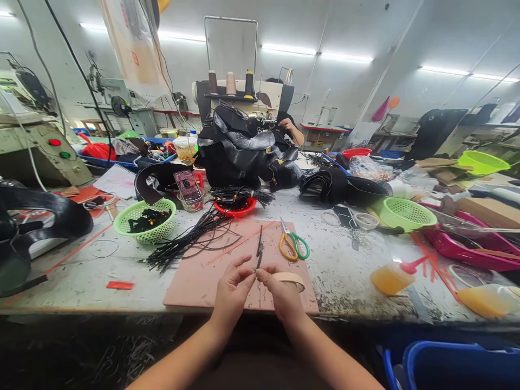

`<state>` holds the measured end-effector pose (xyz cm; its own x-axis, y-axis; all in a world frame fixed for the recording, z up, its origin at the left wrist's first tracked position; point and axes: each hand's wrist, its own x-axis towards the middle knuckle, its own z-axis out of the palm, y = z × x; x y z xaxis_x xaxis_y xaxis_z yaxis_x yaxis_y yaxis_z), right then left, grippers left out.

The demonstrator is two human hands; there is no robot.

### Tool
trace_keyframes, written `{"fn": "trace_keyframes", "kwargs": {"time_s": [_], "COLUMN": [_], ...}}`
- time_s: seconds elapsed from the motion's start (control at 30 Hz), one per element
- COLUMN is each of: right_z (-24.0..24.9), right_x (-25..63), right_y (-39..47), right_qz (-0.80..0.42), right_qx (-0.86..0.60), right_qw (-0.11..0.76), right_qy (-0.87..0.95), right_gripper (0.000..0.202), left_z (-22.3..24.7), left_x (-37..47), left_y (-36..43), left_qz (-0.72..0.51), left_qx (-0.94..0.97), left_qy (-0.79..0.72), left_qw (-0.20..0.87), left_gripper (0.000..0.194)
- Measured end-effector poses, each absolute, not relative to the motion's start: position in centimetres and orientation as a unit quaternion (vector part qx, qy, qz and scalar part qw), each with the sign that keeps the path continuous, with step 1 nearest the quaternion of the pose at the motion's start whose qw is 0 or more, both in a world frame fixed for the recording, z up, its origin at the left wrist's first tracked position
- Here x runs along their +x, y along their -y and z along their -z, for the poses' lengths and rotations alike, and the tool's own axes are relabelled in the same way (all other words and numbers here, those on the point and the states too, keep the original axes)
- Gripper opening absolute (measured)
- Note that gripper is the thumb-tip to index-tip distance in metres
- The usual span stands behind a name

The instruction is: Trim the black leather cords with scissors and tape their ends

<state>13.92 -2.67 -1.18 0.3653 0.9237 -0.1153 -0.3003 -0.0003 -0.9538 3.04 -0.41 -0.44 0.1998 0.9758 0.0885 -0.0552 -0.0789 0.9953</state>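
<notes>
A thin black strip [259,259] points away from me over the pinkish-brown board [187,287]. Its near end sits between my left hand [234,284] and my right hand [280,290], both pinching there with thumb and forefinger. The fingertips almost meet. A roll of cream tape [293,278] is beside my right hand, partly covered by it; whether the hand touches it I cannot tell. Scissors [293,245] with one orange and one green handle lie beyond my right hand, blades pointing away. To the left, a bundle of black cords [182,241] reaches onto the board.
A green basket [156,233] with black pieces stands left, near a phone [187,188]. Behind are a red bowl [239,212] and black leather pieces [235,157]. At right are a green basket [408,214] and a bottle of amber liquid [392,279]. Another person's hand [289,125] shows behind.
</notes>
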Motion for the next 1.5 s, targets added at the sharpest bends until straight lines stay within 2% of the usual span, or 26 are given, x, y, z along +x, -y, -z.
{"fn": "trace_keyframes", "kwargs": {"time_s": [0.1, 0.43, 0.6, 0.77, 1.0, 1.27, 1.5], "right_z": [1.3, 1.2, 1.1, 0.7, 0.4, 0.2, -0.5], "right_x": [13.9, 15.4, 15.7, 15.7, 15.7, 16.1, 16.6], "right_y": [2.8, 2.6, 2.7, 2.8, 2.7, 2.8, 2.6], "right_qz": [-0.448, -0.377, -0.399, -0.394, -0.337, -0.289, -0.388], "right_qx": [-0.530, -0.478, -0.482, -0.457, -0.453, -0.487, -0.392], "right_qw": [0.645, 0.621, 0.586, 0.596, 0.604, 0.564, 0.565], "right_qy": [0.320, 0.493, 0.515, 0.530, 0.563, 0.602, 0.614], "right_gripper": [0.020, 0.010, 0.018, 0.013, 0.010, 0.008, 0.010], "left_z": [0.2, -0.7, -1.1, -1.1, -1.2, -1.3, -1.9], "left_x": [3.0, 3.0, 2.7, 2.8, 2.7, 2.9, 2.9], "left_y": [0.4, 0.3, 0.1, 0.2, 0.2, 0.6, 0.7], "left_qz": [-0.474, -0.392, -0.373, -0.355, -0.371, -0.363, -0.327], "left_qx": [0.550, 0.379, 0.367, 0.339, 0.448, 0.381, 0.337], "left_qy": [-0.402, -0.357, -0.343, -0.334, -0.350, -0.339, -0.326], "left_qw": [0.557, 0.758, 0.780, 0.805, 0.734, 0.780, 0.820], "left_gripper": [0.008, 0.020, 0.023, 0.027, 0.024, 0.024, 0.028]}}
